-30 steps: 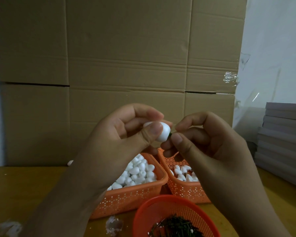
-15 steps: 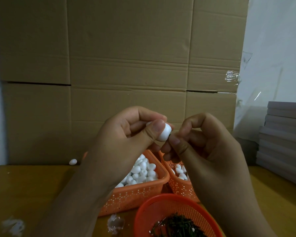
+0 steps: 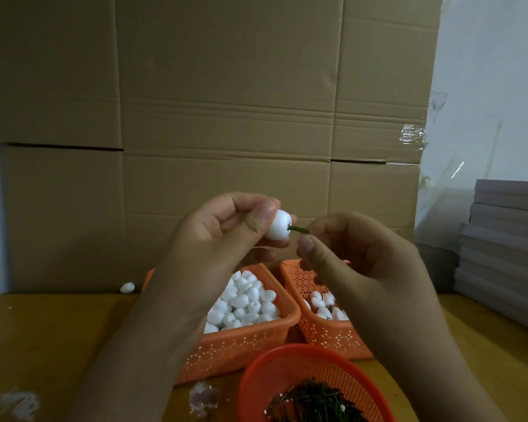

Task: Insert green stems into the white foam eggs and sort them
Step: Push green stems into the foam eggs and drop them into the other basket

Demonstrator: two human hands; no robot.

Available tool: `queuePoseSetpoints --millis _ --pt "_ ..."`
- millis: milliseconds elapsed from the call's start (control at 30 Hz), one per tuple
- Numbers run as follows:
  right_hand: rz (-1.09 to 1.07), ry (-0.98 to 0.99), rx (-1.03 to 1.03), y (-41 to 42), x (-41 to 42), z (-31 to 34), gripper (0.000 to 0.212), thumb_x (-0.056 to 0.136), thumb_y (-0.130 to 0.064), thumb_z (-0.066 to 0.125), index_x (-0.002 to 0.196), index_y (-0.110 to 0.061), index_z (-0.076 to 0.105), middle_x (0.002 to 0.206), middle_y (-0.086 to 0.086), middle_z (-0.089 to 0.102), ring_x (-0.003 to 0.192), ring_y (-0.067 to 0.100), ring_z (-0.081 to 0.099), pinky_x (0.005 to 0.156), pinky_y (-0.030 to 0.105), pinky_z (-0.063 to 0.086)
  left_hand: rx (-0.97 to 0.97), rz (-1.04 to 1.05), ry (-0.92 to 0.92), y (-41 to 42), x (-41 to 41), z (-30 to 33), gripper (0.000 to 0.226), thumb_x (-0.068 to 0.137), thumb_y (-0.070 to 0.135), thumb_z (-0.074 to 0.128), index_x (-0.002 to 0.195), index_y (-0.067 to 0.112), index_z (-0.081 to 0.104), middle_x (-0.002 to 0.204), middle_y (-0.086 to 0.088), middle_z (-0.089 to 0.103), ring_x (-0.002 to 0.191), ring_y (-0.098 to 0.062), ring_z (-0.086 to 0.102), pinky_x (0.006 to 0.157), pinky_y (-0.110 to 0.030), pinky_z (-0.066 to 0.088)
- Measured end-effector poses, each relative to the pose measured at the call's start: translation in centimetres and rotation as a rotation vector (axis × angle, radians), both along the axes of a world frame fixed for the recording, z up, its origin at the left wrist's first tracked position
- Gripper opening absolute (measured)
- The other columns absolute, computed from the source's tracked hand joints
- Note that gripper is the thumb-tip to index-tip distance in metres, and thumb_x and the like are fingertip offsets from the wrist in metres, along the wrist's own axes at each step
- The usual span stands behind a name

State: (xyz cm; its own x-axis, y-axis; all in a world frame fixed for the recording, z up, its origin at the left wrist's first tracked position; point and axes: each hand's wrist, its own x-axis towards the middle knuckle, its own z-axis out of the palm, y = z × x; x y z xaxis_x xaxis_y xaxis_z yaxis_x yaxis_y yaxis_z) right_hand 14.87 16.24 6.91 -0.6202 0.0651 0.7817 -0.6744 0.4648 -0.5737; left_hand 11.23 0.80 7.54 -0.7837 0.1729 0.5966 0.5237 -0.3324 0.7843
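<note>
Left hand: your left hand [image 3: 226, 236] pinches the egg [image 3: 279, 224] between thumb and fingertips, raised above the baskets.
Right hand: your right hand [image 3: 354, 254] is curled, thumb and forefinger close beside the free end of the stem [image 3: 298, 229]; whether they grip it or have just let go, you cannot tell from this view.
Change: half a second ago your right fingers were pressed up against the egg and no stem showed; now the hands are a little apart and a short green length stands out of the egg's right side.
Meaning: the stem looks seated, so this egg's insertion is probably done and the sorting step comes next.
Egg and stem: held in mid-air between your hands, in front of the cardboard [image 3: 226, 117], touching no basket.
Left basket [image 3: 241, 345]: piled with plain white eggs; it reads as the supply.
Right basket [image 3: 326, 333]: holds fewer eggs, partly hidden by your right forearm; likely where finished ones go, though stems there are not clear.
Round basket [image 3: 287, 370]: nearest you, holding a heap of dark green stems.
Stray: one loose egg [image 3: 127, 287] lies on the table [image 3: 43, 345] by the cardboard, well left of the baskets.
Watch: foam dents easily, so keep the pinch light when you drop it off.
</note>
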Motion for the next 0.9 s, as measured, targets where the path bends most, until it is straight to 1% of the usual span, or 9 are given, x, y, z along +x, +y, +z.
queuePoseSetpoints --millis 200,333,433,567,633,700,800,867,900 --pt "0.013 0.042 0.013 0.2 0.0 0.1 0.004 0.075 -0.032 0.064 0.078 -0.034 0.066 0.078 -0.018 0.070 0.076 0.005 0.068 0.066 0.025 0.055 -0.076 -0.031 -0.027 0.0 -0.2 -0.2 0.020 0.069 0.036 0.068 0.084 0.024 0.074 0.087 -0.006 0.076 0.074 -0.014 0.072 0.063 -0.019 0.054" --pt "-0.073 -0.010 0.037 1.6 -0.2 0.4 0.010 0.072 -0.043 0.061 0.074 -0.034 0.065 0.073 -0.015 0.070 0.069 0.004 0.067 0.061 0.024 0.055 -0.168 0.033 -0.003 -0.4 -0.3 -0.1 0.028 0.074 0.040 0.063 0.093 0.023 0.073 0.092 0.001 0.076 0.074 -0.014 0.072 0.063 -0.021 0.057" --pt "-0.144 -0.207 0.242 3.7 -0.6 0.6 0.019 0.068 -0.051 0.057 0.071 -0.033 0.063 0.071 -0.019 0.069 0.062 0.000 0.065 0.059 0.020 0.052 -0.324 0.308 0.115 -1.5 -1.5 -0.2 0.020 0.082 0.039 0.061 0.097 0.028 0.068 0.098 0.009 0.074 0.078 -0.007 0.072 0.068 -0.020 0.057" --pt "-0.213 -0.649 0.645 5.3 -2.0 -0.3 0.018 0.084 -0.041 0.063 0.069 -0.032 0.060 0.059 -0.015 0.066 0.055 -0.004 0.063 0.051 0.013 0.048 -0.623 0.560 0.122 -3.7 -3.7 -1.1 0.007 0.090 0.037 0.058 0.090 0.037 0.065 0.092 0.018 0.069 0.082 -0.003 0.067 0.077 -0.028 0.051" --pt "-0.217 -0.778 0.741 5.4 -2.9 -1.4 0.022 0.086 -0.041 0.064 0.068 -0.030 0.060 0.054 -0.013 0.064 0.049 -0.005 0.061 0.048 0.010 0.045 -0.826 0.606 0.065 -4.6 -4.5 -1.7 0.009 0.091 0.044 0.057 0.087 0.040 0.064 0.088 0.021 0.067 0.082 0.000 0.064 0.079 -0.031 0.051" --pt "-0.257 -0.802 0.736 5.5 -3.9 -2.3 0.023 0.088 -0.041 0.064 0.069 -0.029 0.061 0.053 -0.010 0.064 0.047 -0.004 0.060 0.048 0.011 0.046 -1.030 0.637 0.013 -4.9 -5.1 -2.3 0.011 0.090 0.049 0.054 0.088 0.042 0.062 0.088 0.021 0.065 0.082 0.002 0.061 0.080 -0.032 0.052" --pt "-0.512 -0.607 0.557 6.5 -5.5 -3.1 0.009 0.092 -0.029 0.062 0.093 -0.024 0.068 0.072 -0.006 0.068 0.062 0.006 0.065 0.060 0.024 0.057 -1.223 0.689 -0.032 -4.8 -6.1 -3.4 0.014 0.092 0.052 0.050 0.095 0.042 0.060 0.090 0.021 0.060 0.084 0.002 0.057 0.077 -0.028 0.049" --pt "-0.654 -0.425 0.413 7.3 -6.0 -3.3 0.030 0.094 -0.022 0.059 0.124 -0.021 0.059 0.100 0.002 0.071 0.083 0.017 0.067 0.073 0.032 0.057 -1.294 0.723 -0.042 -4.6 -7.0 -4.1 0.016 0.094 0.051 0.048 0.097 0.041 0.060 0.087 0.022 0.057 0.082 0.001 0.054 0.068 -0.023 0.043" --pt "-0.663 -0.419 0.391 7.7 -6.2 -3.5 0.043 0.094 -0.022 0.059 0.135 -0.022 0.050 0.116 0.005 0.068 0.096 0.020 0.066 0.077 0.032 0.055 -1.327 0.723 -0.057 -4.5 -7.2 -4.4 0.017 0.094 0.051 0.046 0.097 0.040 0.060 0.087 0.022 0.056 0.080 0.001 0.053 0.063 -0.020 0.039"
